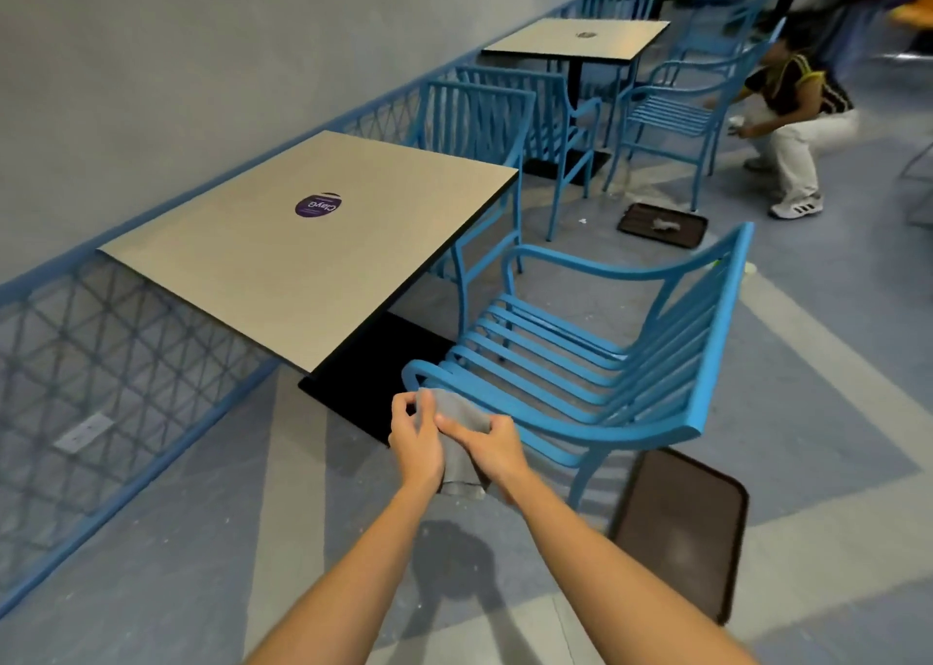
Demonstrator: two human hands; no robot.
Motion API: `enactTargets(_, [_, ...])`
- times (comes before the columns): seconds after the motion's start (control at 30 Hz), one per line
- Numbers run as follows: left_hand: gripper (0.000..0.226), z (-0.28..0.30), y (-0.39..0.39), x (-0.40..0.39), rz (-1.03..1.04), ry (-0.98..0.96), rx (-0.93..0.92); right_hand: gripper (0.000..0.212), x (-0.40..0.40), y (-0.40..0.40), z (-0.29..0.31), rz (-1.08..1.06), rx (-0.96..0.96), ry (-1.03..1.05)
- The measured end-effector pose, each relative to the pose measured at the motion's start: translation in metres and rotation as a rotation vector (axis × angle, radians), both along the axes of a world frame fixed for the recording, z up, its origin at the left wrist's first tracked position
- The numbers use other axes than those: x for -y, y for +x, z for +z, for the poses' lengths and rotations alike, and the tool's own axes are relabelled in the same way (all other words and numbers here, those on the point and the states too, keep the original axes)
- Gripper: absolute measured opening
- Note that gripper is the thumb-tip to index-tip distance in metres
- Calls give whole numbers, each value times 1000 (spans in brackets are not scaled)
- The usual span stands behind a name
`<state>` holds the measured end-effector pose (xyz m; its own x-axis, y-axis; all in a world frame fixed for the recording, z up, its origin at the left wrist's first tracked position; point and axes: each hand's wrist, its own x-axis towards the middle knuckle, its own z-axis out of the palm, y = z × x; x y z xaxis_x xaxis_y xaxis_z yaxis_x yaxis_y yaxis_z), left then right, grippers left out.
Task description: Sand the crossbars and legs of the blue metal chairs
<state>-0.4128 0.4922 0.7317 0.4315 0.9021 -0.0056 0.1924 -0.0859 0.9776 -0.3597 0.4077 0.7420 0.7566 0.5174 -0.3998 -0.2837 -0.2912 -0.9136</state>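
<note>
Both bare forearms reach forward from the bottom of the view. The left hand [415, 436] and the right hand [488, 443] are each closed on one grey sanding sheet [460, 442], which hangs limp between them. Its long axis runs from the upper end, pinched by the left hand's fingers just beside the near armrest [457, 386], down toward the floor, where its lower edge shows beneath both wrists. The right hand's thumb presses across the sheet's middle.

The blue chair [595, 356] nearest the person stands on the grey floor [166, 573] just beside a square tabletop [313, 245]. Its seat opens toward the tabletop and its slatted back rises at the right, so its seat bars run left to right across the view. A brown tray [681, 533] lies on the floor behind its rear leg.

More blue chairs and tabletops line the wall further off. Another person [792, 114] crouches at a far chair [676, 114], near a second tray [662, 225] on the floor.
</note>
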Motion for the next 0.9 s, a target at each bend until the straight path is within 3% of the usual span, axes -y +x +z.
enactTargets(0.27, [20, -78, -7, -26, 41, -28, 51, 75, -27, -15, -77, -99, -171, 82])
enactTargets(0.6, [22, -219, 23, -50, 33, -35, 125, 44, -49, 1, -211, -143, -266, 268])
enactTargets(0.9, [22, -338, 66, -75, 69, -73, 185, 33, -69, 39, -332, -165, -249, 302])
